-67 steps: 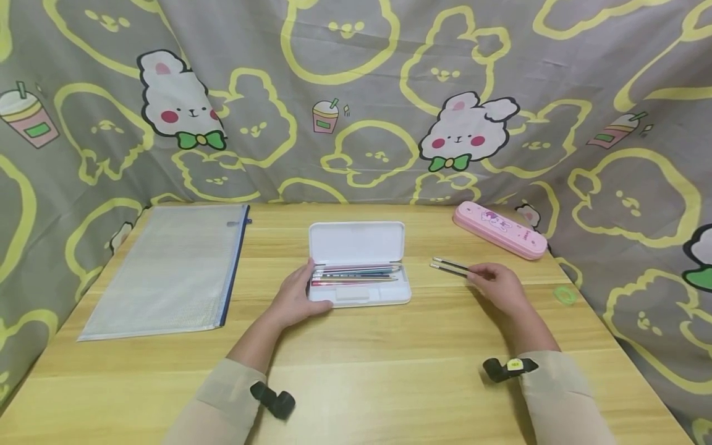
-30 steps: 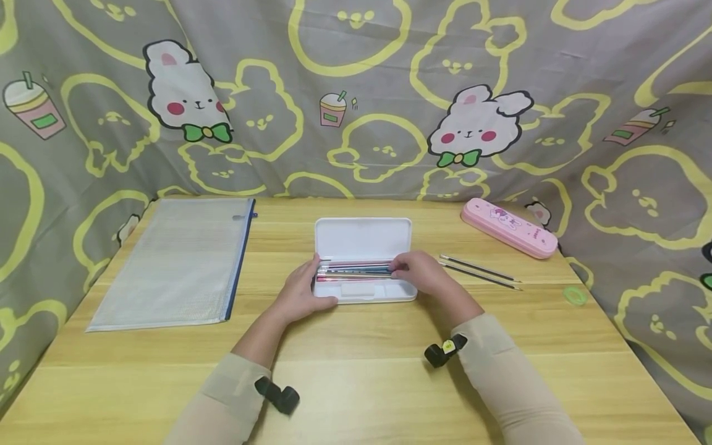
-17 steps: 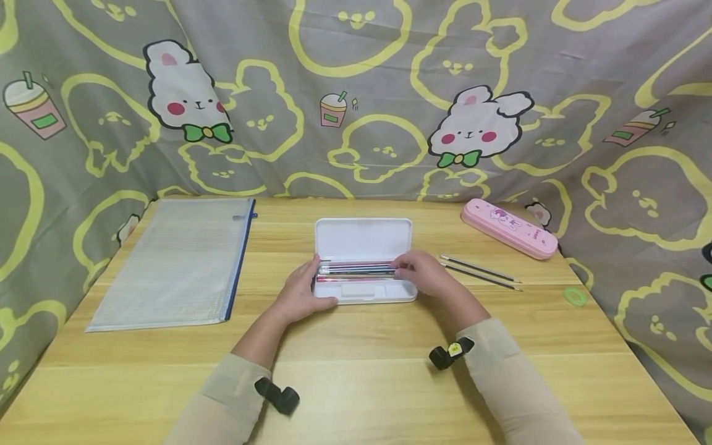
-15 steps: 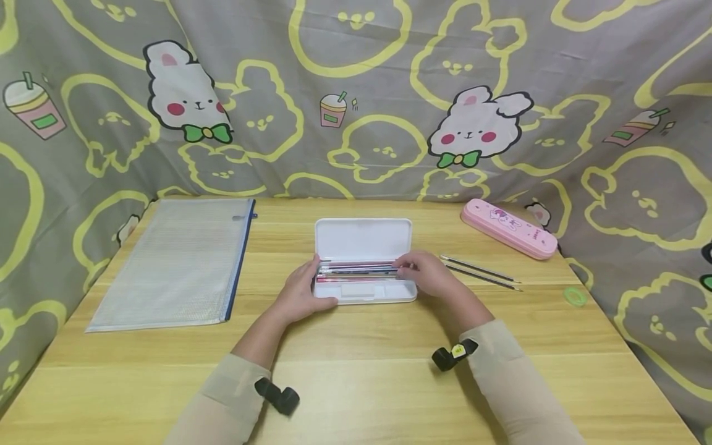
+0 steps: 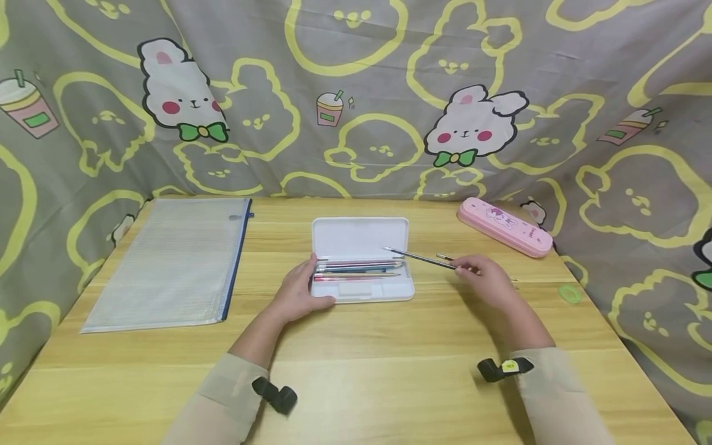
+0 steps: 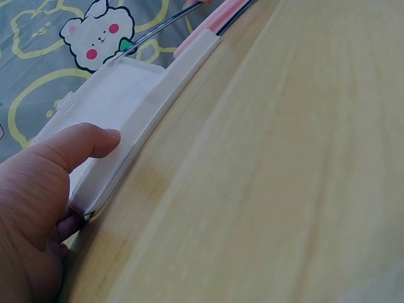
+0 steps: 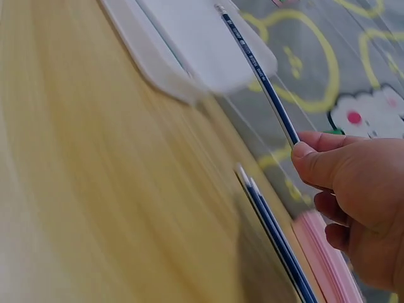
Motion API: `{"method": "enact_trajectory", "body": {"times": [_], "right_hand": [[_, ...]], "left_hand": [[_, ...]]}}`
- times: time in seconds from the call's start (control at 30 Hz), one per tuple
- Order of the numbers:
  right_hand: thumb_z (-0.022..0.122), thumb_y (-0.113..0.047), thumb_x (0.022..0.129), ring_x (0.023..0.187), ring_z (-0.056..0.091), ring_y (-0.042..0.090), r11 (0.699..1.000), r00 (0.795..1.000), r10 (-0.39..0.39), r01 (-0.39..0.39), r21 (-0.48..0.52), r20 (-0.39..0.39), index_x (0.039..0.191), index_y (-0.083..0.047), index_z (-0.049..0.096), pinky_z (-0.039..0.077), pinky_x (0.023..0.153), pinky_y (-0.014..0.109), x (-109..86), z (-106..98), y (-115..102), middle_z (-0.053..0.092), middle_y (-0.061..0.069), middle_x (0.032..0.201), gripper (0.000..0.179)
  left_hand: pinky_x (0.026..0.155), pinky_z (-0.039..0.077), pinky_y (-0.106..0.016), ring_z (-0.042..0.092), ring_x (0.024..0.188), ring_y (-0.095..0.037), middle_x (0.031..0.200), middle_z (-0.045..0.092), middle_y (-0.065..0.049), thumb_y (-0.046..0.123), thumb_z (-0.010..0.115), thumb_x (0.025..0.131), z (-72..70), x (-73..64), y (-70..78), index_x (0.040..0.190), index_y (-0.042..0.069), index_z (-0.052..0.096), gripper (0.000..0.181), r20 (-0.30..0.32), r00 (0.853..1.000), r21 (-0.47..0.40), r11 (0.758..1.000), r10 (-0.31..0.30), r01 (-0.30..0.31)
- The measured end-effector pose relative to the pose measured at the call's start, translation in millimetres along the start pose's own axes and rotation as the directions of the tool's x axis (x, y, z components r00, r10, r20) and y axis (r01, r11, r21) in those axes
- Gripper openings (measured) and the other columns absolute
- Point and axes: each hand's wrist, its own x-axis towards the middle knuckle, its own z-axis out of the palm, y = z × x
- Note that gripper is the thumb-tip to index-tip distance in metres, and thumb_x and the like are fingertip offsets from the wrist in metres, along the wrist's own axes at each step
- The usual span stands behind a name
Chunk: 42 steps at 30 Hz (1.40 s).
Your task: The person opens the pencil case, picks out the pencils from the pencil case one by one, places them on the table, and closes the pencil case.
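- Pencil point(image 5: 421, 258), dark and slim, is aloft over the worktop point(image 5: 356, 377), between the white case point(image 5: 398, 290) and the pink case point(image 5: 504, 227); it slants, and its eraser end shows against the white case's lid in the head view.
- Right hand point(image 5: 491, 283): pinches the pencil between thumb and forefinger, close to the end away from the eraser.
- Left hand point(image 5: 295, 292): holds the white case by its left end, thumb over the front wall, fingers at the corner.
- More pencils point(image 5: 356, 269) lie lengthwise in the open white case; two loose pencils point(image 7: 278, 233) lie side by side on the worktop, below the right hand and partly hidden by it in the head view.
- Step in hand, as I judge it: sorting pencils out of the white case, this one being carried to join the loose pair.
- Next move, on that reading: bring the eraser end clear of the lid, lower the pencil parallel to the pair and let go gently, so that it neither rolls nor knocks them; the left hand should keep the case steady.
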Motion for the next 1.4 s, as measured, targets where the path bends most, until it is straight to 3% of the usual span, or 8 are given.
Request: {"method": "enact_trajectory", "body": {"times": [0.3, 0.57, 0.87, 1.13, 1.4], "right_hand": [[0.057, -0.022, 0.099, 0.092, 0.055, 0.026, 0.992, 0.993, 0.097, -0.102, -0.071, -0.071, 0.115, -0.002, 0.069, 0.044, 0.079, 0.035, -28.6, -23, 44, 0.064, 0.02, 0.11, 0.028], [0.056, -0.023, 0.1, 0.094, 0.056, 0.032, 0.972, 0.98, 0.191, -0.196, -0.128, -0.05, 0.117, -0.002, 0.068, 0.043, 0.079, 0.041, -42.1, -32, 72, 0.063, 0.025, 0.113, 0.03], [0.056, -0.024, 0.1, 0.108, 0.057, 0.044, 0.968, 0.976, 0.215, -0.217, -0.123, -0.027, 0.117, -0.001, 0.068, 0.045, 0.09, 0.057, -43.2, -31, 81, 0.062, 0.029, 0.122, 0.031], [0.056, -0.025, 0.1, 0.116, 0.053, 0.048, 0.967, 0.972, 0.235, -0.236, -0.097, -0.014, 0.119, 0.0, 0.067, 0.043, 0.096, 0.06, -43.0, -30, 83, 0.059, 0.03, 0.126, 0.033], [0.057, -0.025, 0.099, 0.114, 0.054, 0.045, 0.968, 0.972, 0.236, -0.236, -0.082, -0.009, 0.12, 0.0, 0.066, 0.044, 0.094, 0.058, -43.0, -31, 82, 0.059, 0.03, 0.125, 0.034]], "left_hand": [[0.121, 0.021, -0.055, 0.023, 0.147, -0.044, 0.16, 0.023, -0.024, 0.039, 0.079, 0.075, 0.0, -0.6, -0.1, 0.156, -0.001, 0.013, 0.111, 0.001, 1.0, -0.002, 1.0, -0.008, 0.008], [0.121, 0.021, -0.055, 0.023, 0.147, -0.044, 0.16, 0.022, -0.023, 0.039, 0.08, 0.074, 0.0, -0.1, 0.0, 0.156, 0.0, 0.013, 0.112, -0.005, 1.0, -0.015, 1.0, -0.006, 0.006], [0.121, 0.02, -0.055, 0.022, 0.147, -0.044, 0.161, 0.022, -0.023, 0.039, 0.079, 0.075, 0.3, 0.4, -0.6, 0.156, -0.001, 0.012, 0.112, 0.001, 1.0, -0.016, 1.0, -0.009, 0.009], [0.121, 0.021, -0.056, 0.024, 0.146, -0.045, 0.16, 0.024, -0.025, 0.037, 0.079, 0.075, -0.4, 0.3, -0.2, 0.155, -0.002, 0.014, 0.111, -0.005, 1.0, 0.001, 1.0, -0.002, 0.002], [0.121, 0.022, -0.055, 0.024, 0.146, -0.044, 0.16, 0.024, -0.025, 0.037, 0.08, 0.075, 0.4, 0.8, -1.3, 0.155, -0.002, 0.015, 0.11, -0.01, 1.0, -0.006, 1.0, 0.009, -0.009]]}}
